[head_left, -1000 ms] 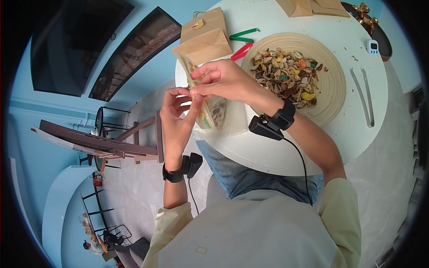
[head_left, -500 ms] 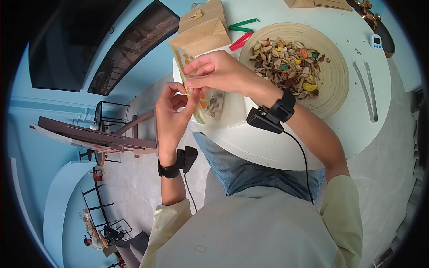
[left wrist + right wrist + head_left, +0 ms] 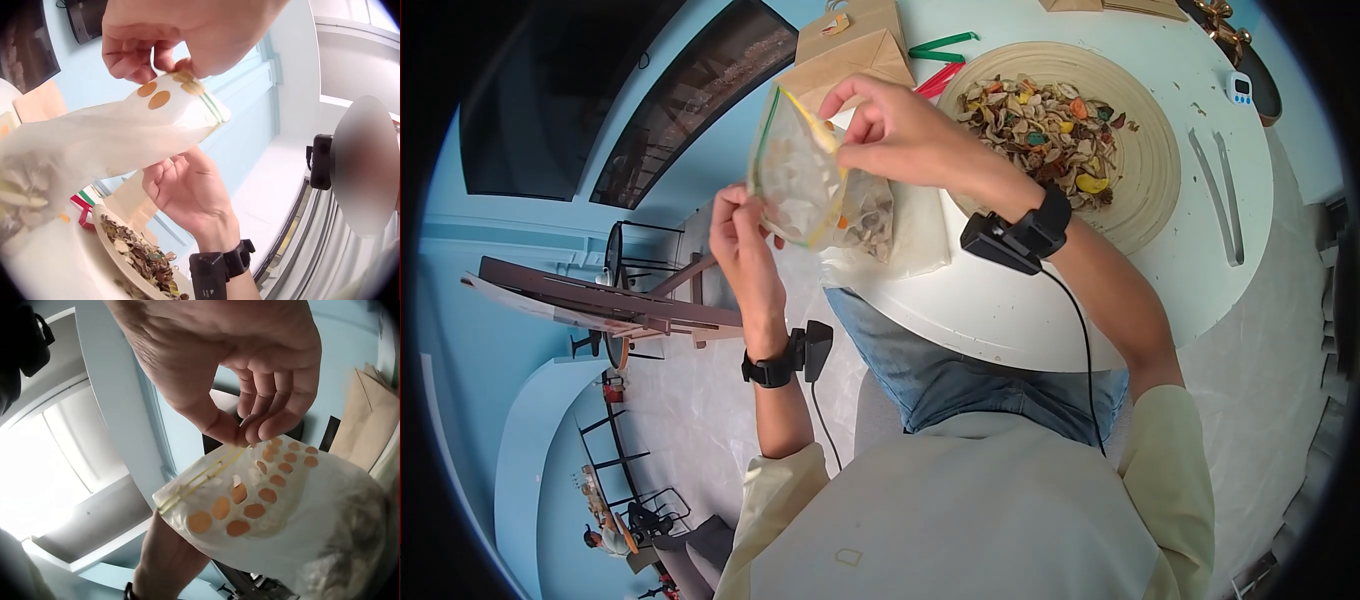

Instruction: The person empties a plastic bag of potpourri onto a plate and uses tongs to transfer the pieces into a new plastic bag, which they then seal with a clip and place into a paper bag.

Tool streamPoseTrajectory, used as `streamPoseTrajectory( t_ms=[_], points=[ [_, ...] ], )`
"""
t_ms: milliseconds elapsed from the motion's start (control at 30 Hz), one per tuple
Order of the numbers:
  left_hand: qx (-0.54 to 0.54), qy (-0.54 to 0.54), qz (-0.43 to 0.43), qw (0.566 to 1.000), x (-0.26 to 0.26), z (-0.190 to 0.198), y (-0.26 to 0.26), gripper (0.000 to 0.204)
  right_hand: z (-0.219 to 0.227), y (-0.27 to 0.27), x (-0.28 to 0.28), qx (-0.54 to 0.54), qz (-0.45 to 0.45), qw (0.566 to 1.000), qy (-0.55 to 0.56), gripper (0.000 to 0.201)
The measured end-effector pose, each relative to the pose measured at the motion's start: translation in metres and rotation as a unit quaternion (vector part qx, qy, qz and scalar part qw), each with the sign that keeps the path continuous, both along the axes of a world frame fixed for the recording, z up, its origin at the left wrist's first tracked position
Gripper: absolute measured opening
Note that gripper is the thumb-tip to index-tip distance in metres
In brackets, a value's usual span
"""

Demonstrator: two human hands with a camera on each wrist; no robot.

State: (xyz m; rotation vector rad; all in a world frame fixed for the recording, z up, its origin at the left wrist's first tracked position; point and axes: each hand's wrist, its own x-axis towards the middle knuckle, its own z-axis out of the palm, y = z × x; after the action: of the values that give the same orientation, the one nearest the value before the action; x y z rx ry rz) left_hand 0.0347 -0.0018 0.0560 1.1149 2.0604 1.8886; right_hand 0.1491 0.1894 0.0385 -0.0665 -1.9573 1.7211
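A clear zip bag [image 3: 795,185] with orange dots [image 3: 253,510] is held up between both hands over the table's left edge, its mouth spread apart. Dried petals [image 3: 870,225] lie in its lower part. My left hand [image 3: 745,235] pinches one side of the mouth, along the green zip strip. On the opposite side, the thumb and fingers of my right hand [image 3: 905,130] pinch the yellow-edged rim. The right wrist view shows that thumb and fingertip meeting on the bag's edge.
A round wooden plate [image 3: 1155,190] bears a heap of potpourri [image 3: 1040,130]. Metal tongs [image 3: 1222,200] and a small timer [image 3: 1239,88] lie to its right. Green [image 3: 943,45] and red clips [image 3: 940,80] and a brown paper bag [image 3: 850,55] are at the back left.
Both hands were close together at the bag's top edge. The left hand has moved left and slightly down, and the bag's mouth has spread apart.
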Motion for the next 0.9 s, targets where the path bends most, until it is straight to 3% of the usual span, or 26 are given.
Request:
streamPoseTrajectory(
  t_ms=[67,133,267,333,367,433,467,567,700,767,833,900],
  points=[
    [0.055,-0.010,0.055,0.997,-0.003,0.001,0.001,0.006,0.005,0.008,0.006,0.037,-0.040,0.998,-0.010,0.027],
    [0.055,-0.001,0.064,0.996,-0.001,0.001,-0.001,0.006,0.009,0.019,0.010,0.121,-0.097,0.986,-0.054,0.026],
    [0.066,0.014,0.049,0.997,0.015,0.003,0.007,0.006,0.018,0.014,0.024,0.182,-0.127,0.972,-0.075,0.021],
    [0.072,0.017,0.032,0.997,0.025,0.004,0.014,0.006,0.013,0.006,0.021,0.318,-0.252,0.910,0.083,0.037],
    [0.079,0.021,0.017,0.997,0.028,0.004,0.018,0.006,0.013,0.001,0.021,0.319,-0.254,0.909,0.081,0.037],
    [0.062,0.005,-0.014,0.998,0.023,0.002,0.018,0.006,0.014,-0.011,0.023,0.306,-0.150,0.934,0.109,0.042],
    [0.043,-0.009,-0.041,0.998,0.022,0.001,0.018,0.007,0.025,-0.015,0.032,0.295,-0.069,0.952,0.033,0.044],
    [0.017,-0.023,-0.055,0.998,0.029,0.002,0.021,0.007,0.027,-0.017,0.039,0.287,0.002,0.956,-0.057,0.040],
    [-0.027,-0.020,-0.071,0.997,0.031,-0.011,0.017,0.009,0.023,-0.026,0.045,0.346,-0.027,0.936,-0.060,0.036],
    [0.020,-0.069,-0.088,0.993,0.027,-0.024,0.011,0.016,0.014,-0.034,0.047,0.379,-0.081,0.921,-0.018,0.032],
    [0.036,-0.046,-0.116,0.992,0.020,-0.042,0.002,0.023,-0.001,-0.040,0.044,0.385,-0.105,0.917,0.022,0.026],
    [0.101,0.089,-0.101,0.986,0.021,-0.054,-0.002,0.038,-0.004,-0.042,0.038,0.399,-0.176,0.896,0.090,0.020]
  ],
)
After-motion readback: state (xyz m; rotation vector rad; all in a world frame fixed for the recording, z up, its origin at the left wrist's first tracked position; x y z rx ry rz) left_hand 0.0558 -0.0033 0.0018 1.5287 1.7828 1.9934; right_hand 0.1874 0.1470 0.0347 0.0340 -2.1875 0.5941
